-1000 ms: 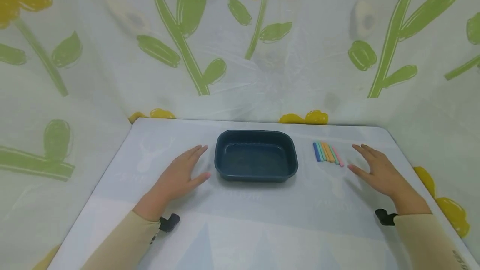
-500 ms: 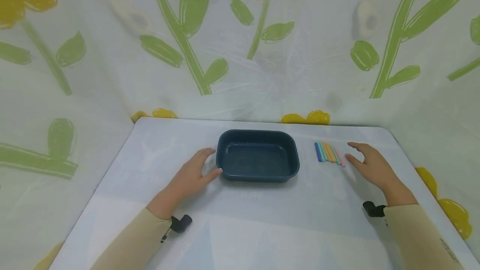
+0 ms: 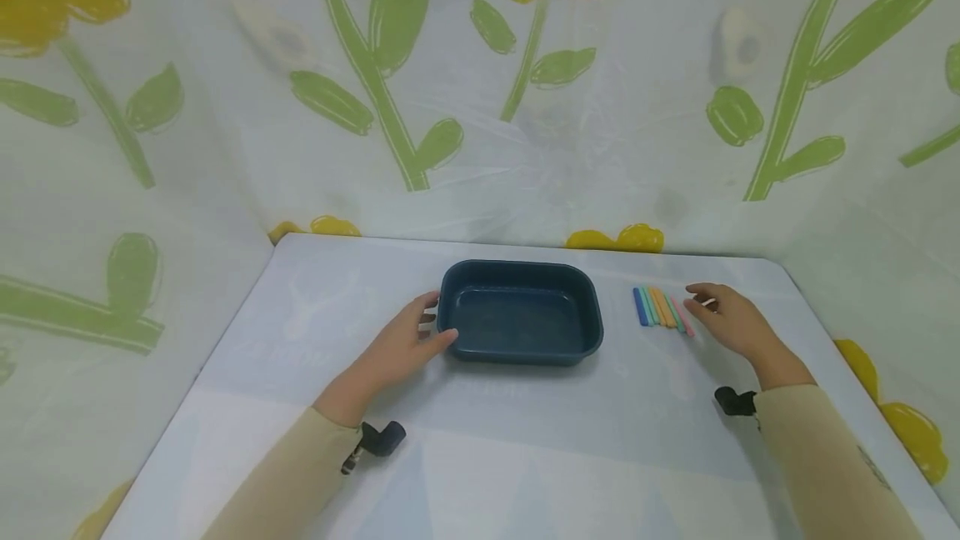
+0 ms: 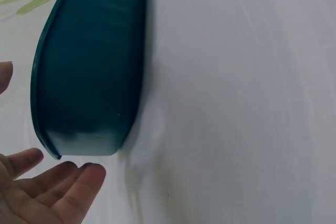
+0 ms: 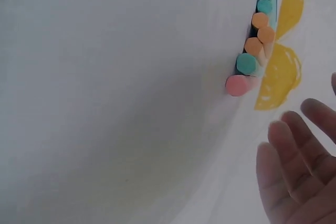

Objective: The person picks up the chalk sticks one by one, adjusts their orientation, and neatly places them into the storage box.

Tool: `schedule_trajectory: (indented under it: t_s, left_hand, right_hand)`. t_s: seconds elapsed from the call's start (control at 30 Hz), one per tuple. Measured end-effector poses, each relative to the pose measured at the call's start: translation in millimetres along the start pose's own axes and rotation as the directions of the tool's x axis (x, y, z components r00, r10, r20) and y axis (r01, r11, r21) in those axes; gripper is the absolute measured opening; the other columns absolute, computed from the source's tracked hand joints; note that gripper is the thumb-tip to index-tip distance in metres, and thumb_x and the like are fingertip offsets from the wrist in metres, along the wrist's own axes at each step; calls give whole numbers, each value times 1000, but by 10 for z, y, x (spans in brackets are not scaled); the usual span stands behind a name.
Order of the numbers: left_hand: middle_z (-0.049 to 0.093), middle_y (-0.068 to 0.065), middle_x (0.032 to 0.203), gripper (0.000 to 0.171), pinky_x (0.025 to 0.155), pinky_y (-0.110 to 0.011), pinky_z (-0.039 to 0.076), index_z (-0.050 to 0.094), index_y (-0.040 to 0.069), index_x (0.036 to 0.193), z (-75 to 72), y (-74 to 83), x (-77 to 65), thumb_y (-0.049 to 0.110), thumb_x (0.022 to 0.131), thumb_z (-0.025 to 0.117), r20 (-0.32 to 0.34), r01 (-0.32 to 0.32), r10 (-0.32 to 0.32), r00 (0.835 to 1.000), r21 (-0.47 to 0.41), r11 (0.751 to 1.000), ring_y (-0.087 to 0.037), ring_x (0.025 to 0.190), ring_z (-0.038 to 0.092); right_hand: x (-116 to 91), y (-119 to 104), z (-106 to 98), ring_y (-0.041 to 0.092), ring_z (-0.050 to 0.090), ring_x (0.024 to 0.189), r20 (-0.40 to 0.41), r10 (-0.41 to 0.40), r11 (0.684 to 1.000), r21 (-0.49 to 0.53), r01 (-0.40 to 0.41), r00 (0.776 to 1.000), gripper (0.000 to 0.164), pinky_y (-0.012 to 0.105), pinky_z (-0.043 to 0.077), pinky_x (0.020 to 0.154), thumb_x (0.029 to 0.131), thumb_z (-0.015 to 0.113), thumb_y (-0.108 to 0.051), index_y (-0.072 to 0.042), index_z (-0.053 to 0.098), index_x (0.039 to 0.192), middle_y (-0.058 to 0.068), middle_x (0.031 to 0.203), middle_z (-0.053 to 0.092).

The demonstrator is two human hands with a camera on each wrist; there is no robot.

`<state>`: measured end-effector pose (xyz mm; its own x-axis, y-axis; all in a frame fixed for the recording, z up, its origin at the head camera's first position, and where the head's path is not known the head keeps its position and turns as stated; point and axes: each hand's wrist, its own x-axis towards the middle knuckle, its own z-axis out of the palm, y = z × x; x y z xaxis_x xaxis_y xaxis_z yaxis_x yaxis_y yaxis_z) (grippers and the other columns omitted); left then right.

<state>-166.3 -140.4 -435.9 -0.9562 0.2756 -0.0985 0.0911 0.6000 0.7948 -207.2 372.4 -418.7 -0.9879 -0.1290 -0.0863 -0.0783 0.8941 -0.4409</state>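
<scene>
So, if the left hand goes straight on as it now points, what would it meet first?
Most likely the dark blue-green rectangular tray, at its left end; contact with the left hand is unclear.

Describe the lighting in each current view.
Head: diffuse light, soft shadow beneath the dark blue-green rectangular tray; left wrist: dimmer, the tray's lower end catching a pale sheen; right wrist: dim, a broad shadow crossing the smooth white tabletop beside the row of coloured chalk-like sticks.
</scene>
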Motion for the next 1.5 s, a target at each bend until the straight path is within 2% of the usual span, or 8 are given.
schedule_trajectory:
  t_s: [0.2,0.37,0.63,0.83,0.97,1.13,1.3,1.5]
  left_hand:
    - [34,-15,158,88,109,-45,44,20,10,158,34,20,53,39,93,72,29,0,2,1000,-71,997,-34,136,47]
    - [32,-15,159,95,107,-43,46,17,12,160,63,4,67,36,90,76,34,5,-2,999,-98,995,-34,137,47]
    - [30,-17,160,94,105,-44,48,16,10,161,95,-19,80,31,91,76,20,-3,5,1000,-80,997,-37,136,47]
    - [24,-17,163,95,106,-44,47,14,11,161,107,-31,78,35,92,74,33,1,0,999,-56,998,-37,136,47]
    - [23,-17,163,95,107,-44,46,13,12,162,98,-24,71,37,92,73,41,7,-5,999,-56,998,-36,136,48]
    - [23,-15,164,97,108,-45,45,13,14,162,88,-14,67,38,91,75,43,20,-18,999,-61,998,-35,135,49]
    - [23,-15,164,99,107,-44,45,12,14,162,96,-26,78,39,90,75,48,21,-18,999,-66,998,-34,135,49]
    - [22,-14,164,100,107,-45,45,12,15,162,101,-28,75,40,90,76,51,33,-30,998,-70,997,-34,136,49]
  right_hand:
    - [96,-4,-46,47,57,110,104,40,999,0,-41,994,53,56,53,81,106,48,-34,5,46,142,34,128,53]
    - [165,-3,-86,38,65,99,214,68,995,58,-82,974,53,50,55,79,106,49,-27,4,38,147,36,128,51]
    - [242,10,-102,31,63,100,292,35,972,213,-101,956,54,44,58,86,103,53,-14,8,33,148,35,127,48]
    - [302,65,-103,25,60,94,368,54,970,202,-137,928,59,35,55,80,99,56,-7,9,29,149,30,121,53]
    - [329,111,-110,23,57,91,414,56,963,217,-158,908,66,33,51,77,95,59,-4,8,26,151,31,124,51]
    - [327,133,-136,31,57,102,449,33,975,180,-127,893,75,41,51,86,88,66,-4,6,27,152,36,132,48]
    - [305,114,-170,43,53,116,475,36,984,137,-114,879,77,60,45,98,89,69,-4,4,26,153,38,136,45]
    - [305,102,-178,43,54,113,467,45,986,123,-115,883,78,59,46,96,88,72,-4,4,27,151,38,134,45]
